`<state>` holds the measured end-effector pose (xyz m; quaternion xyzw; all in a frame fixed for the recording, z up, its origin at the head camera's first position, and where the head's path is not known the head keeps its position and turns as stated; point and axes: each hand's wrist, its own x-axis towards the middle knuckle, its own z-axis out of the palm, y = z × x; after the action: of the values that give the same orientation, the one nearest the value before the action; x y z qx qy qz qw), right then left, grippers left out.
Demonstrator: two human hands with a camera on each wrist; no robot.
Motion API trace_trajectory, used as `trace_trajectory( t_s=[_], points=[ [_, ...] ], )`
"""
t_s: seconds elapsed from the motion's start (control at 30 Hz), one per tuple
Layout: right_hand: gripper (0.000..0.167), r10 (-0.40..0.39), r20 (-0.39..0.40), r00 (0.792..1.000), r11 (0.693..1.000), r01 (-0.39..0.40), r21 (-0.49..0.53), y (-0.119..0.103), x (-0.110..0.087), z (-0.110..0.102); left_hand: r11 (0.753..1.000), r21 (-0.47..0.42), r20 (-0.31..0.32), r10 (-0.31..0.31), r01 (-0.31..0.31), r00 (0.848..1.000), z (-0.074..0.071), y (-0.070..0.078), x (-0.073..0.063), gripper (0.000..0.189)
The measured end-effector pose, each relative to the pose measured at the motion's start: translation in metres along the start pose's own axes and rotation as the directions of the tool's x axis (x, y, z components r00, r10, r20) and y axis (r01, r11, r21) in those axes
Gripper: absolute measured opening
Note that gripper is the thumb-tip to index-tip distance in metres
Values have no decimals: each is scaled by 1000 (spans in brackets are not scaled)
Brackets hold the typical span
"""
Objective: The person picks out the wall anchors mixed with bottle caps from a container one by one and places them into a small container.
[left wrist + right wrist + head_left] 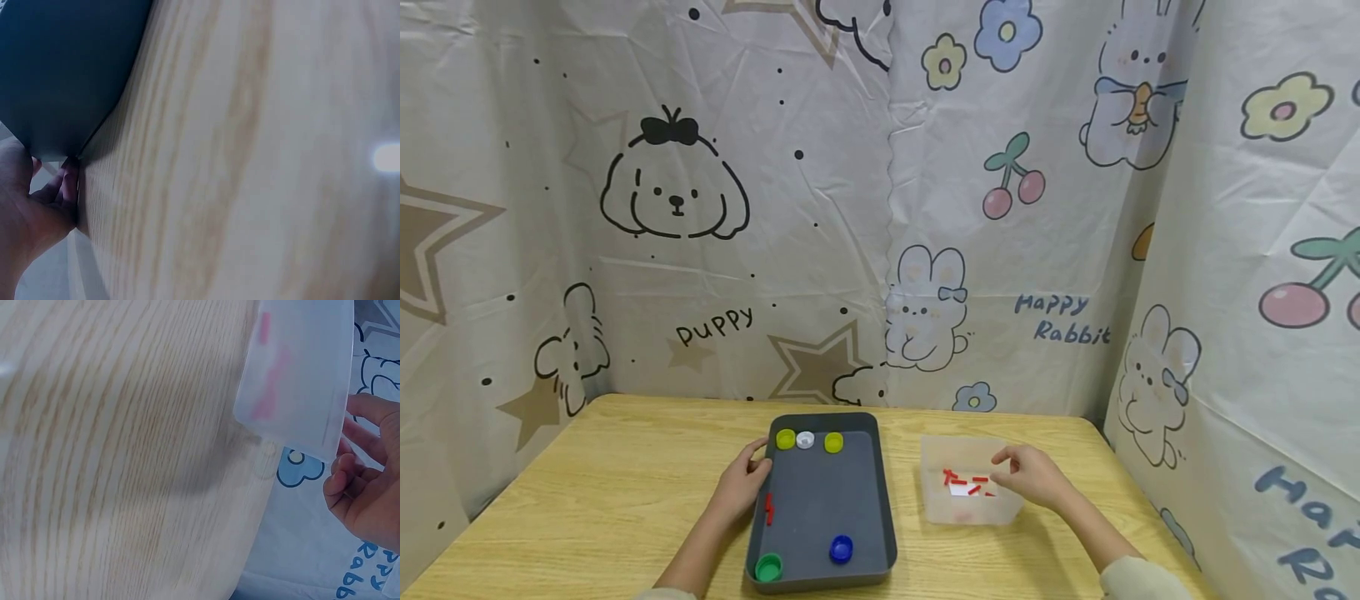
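A dark grey tray (820,492) stands on the table, and my left hand (743,479) holds its left edge. In the left wrist view, fingers (67,181) bend against the tray's outer wall. Two short red sticks (769,508) lie in the tray near that side. To the right is a translucent plastic box (947,510) with several short red sticks (958,482) inside. My right hand (1028,475) is over the box's right side, thumb and index finger apart near a red stick. The right wrist view hides those fingertips partly behind the box wall.
Two yellow caps (786,439) and a white one (805,440) sit at the tray's far end. At its near end are a green cap (768,568) and a blue cap (841,549). A printed curtain (820,208) hangs behind the wooden table (647,467).
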<state>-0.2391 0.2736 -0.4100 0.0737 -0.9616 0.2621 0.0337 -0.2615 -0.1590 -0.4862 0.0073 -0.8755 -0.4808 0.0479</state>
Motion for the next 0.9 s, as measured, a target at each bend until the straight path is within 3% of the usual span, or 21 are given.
trace_trajectory(
  t_s=[0.53,0.9],
  points=[
    [21,-106,-19,994,994,106,5,-23,9,-2,1000,-14,-2,6,-6,1000,-1,1,-1,46],
    [24,-120,-1,993,992,120,41,-36,13,5,1000,-7,-4,10,-10,1000,1,-2,0,47]
  ],
)
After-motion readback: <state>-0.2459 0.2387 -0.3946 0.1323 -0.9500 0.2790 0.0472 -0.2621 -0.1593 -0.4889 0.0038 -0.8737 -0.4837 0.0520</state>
